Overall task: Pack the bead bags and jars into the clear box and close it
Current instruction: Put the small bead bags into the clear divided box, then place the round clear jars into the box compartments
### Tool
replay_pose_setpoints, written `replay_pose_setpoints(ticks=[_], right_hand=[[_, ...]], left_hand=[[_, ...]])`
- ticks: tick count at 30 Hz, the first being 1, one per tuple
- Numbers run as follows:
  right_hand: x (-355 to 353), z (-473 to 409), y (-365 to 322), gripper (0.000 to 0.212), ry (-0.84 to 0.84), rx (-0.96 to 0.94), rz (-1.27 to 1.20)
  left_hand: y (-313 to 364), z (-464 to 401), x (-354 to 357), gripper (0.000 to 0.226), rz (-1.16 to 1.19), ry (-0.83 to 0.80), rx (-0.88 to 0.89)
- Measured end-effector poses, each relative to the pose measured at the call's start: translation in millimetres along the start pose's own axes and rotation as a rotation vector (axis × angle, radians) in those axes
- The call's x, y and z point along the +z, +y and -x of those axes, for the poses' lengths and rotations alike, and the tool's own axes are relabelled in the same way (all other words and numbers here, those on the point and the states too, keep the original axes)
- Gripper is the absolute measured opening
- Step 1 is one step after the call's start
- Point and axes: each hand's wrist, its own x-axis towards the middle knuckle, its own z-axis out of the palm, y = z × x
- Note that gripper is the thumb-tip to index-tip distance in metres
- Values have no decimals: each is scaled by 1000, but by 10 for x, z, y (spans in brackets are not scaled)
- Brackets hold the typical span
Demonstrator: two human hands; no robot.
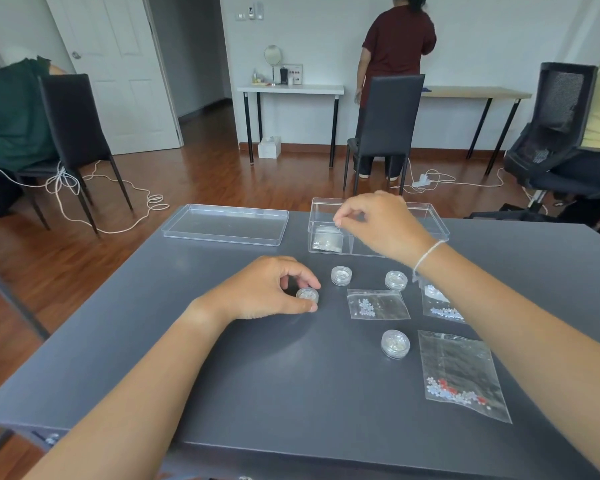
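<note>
Nearest, a clear bag of red and white beads (461,375) lies at five o'clock. The left hand (267,289) pinches a small clear round jar (307,295) on the grey table (153,341). At one o'clock the right hand (378,223) pinches a small clear bag (327,239) inside the open clear plastic box (433,220). Packing has barely begun; next, release the bag and lift the jar in.

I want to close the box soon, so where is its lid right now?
The clear lid lies flat at the table's far edge, left of the clear box, beyond the left hand.

Open clear box (433,220) holds one bead bag (327,239); jars (341,275) outside.
</note>
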Motion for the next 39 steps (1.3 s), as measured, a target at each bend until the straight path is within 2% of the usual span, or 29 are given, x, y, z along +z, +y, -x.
replay_pose_setpoints(ticks=[3, 6, 9, 13, 16, 21, 28, 32, 39], right_hand=[[-26, 255, -19, 8, -121, -42, -73], [23, 398, 8, 22, -226, -46, -15], [90, 445, 26, 28, -264, -47, 65], [159, 461, 58, 20, -279, -53, 111], [175, 476, 76, 11, -262, -52, 105], [102, 506, 84, 8, -230, -30, 5], [-222, 483, 171, 6, -74, 31, -160], [-384, 457, 326, 6, 40, 77, -198], [-489, 459, 514, 6, 113, 176, -212]], left_hand=[[-3, -3, 3, 22, 4, 23, 12], [-3, -5, -1, 22, 17, 53, 14], [-11, 0, -19, 23, 35, 90, 13], [-16, -4, -28, 21, 47, 125, 29], [-6, -4, -27, 18, 52, 153, 46], [12, -9, -29, 11, 23, 202, 90], [115, -163, -32, 11, 39, 288, 128], [238, -390, -58, 10, 55, 280, 145], [504, -967, -86, 10, 0, 267, 151]])
